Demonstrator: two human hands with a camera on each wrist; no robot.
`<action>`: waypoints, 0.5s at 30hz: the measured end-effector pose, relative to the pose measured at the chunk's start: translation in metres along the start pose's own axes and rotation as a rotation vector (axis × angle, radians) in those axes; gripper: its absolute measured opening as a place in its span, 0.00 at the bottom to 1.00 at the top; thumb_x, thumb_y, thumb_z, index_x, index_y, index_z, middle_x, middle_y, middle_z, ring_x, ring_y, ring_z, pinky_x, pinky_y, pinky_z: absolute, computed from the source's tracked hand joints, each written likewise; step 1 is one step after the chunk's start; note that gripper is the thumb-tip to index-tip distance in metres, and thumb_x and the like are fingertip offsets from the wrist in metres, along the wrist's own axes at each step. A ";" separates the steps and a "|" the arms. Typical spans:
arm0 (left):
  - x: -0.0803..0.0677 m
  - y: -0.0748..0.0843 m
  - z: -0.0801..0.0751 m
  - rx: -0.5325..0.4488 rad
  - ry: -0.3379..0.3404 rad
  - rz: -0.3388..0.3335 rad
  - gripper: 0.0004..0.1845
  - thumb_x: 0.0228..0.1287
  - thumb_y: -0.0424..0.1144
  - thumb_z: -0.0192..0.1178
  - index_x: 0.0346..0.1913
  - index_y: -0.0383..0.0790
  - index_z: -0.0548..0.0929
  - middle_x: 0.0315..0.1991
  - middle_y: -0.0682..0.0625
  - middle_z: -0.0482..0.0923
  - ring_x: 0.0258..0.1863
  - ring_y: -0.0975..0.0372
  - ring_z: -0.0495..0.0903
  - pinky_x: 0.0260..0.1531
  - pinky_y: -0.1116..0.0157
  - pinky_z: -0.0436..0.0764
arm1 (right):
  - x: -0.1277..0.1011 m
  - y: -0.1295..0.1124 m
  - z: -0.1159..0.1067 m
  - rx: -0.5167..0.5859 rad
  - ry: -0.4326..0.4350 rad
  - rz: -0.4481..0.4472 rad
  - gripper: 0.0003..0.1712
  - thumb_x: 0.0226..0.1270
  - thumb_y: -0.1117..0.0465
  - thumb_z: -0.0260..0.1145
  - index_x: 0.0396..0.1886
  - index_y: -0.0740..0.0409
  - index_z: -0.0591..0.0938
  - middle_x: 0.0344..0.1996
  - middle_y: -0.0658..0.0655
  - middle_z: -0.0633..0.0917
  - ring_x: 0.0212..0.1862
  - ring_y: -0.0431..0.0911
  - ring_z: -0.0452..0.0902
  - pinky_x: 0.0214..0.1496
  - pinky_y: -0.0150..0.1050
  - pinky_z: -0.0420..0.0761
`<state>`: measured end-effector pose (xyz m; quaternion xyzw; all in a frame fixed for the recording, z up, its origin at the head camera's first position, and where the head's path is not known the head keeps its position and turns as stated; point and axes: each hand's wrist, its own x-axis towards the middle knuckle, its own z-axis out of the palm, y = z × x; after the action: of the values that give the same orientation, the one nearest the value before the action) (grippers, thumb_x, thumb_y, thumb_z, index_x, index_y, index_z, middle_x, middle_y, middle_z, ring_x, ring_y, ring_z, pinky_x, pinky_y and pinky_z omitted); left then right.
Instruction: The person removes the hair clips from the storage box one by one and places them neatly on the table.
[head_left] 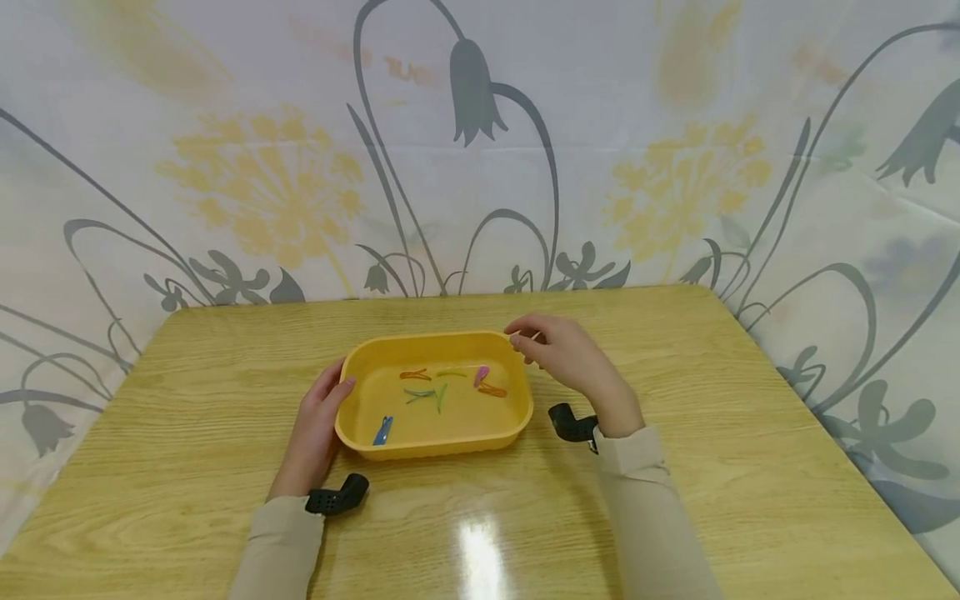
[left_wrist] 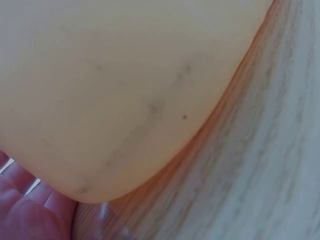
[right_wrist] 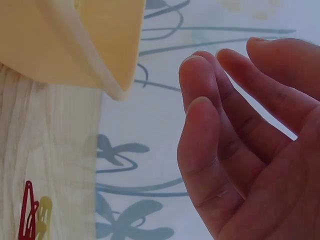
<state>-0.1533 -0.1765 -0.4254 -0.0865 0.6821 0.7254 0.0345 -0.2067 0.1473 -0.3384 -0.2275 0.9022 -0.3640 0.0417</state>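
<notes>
A yellow plastic tray point(head_left: 435, 450) with rounded corners fills the middle of the head view. My left hand point(head_left: 321, 421) grips its left side, thumb over the rim and fingers outside. Inside lie several small hair clips: a blue clip point(head_left: 383, 430), an orange clip point(head_left: 415, 375), a green clip point(head_left: 440, 397), a pink clip point(head_left: 481, 377) and others. Beside the tray's far right corner hovers my right hand point(head_left: 564, 354), fingers loosely bent with nothing between them. In the left wrist view the tray's outer wall point(left_wrist: 125, 100) hides most of the left hand.
The right wrist view shows a red hair clip point(right_wrist: 27, 212) and an olive-yellow clip point(right_wrist: 44, 215) on the wooden table point(head_left: 660, 517). Behind the table hangs a white cloth point(head_left: 420, 225) with grey and yellow flowers. Dark camera mounts sit on both wrists.
</notes>
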 end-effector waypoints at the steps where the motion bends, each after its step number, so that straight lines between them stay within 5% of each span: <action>1: 0.000 0.000 0.000 0.001 0.001 0.000 0.27 0.71 0.47 0.44 0.71 0.50 0.55 0.70 0.55 0.53 0.66 0.62 0.59 0.64 0.62 0.63 | 0.000 0.000 0.001 0.002 -0.001 -0.003 0.17 0.70 0.52 0.54 0.52 0.53 0.78 0.38 0.55 0.82 0.35 0.46 0.77 0.37 0.39 0.77; 15: 0.000 0.000 0.000 -0.002 -0.004 0.005 0.28 0.71 0.47 0.44 0.71 0.49 0.55 0.70 0.54 0.53 0.67 0.62 0.58 0.65 0.61 0.62 | 0.003 -0.009 0.007 0.034 0.013 -0.019 0.15 0.70 0.51 0.54 0.51 0.48 0.79 0.36 0.49 0.82 0.36 0.48 0.78 0.38 0.38 0.77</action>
<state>-0.1535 -0.1765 -0.4258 -0.0831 0.6815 0.7263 0.0339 -0.2041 0.1359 -0.3374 -0.2330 0.8940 -0.3811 0.0362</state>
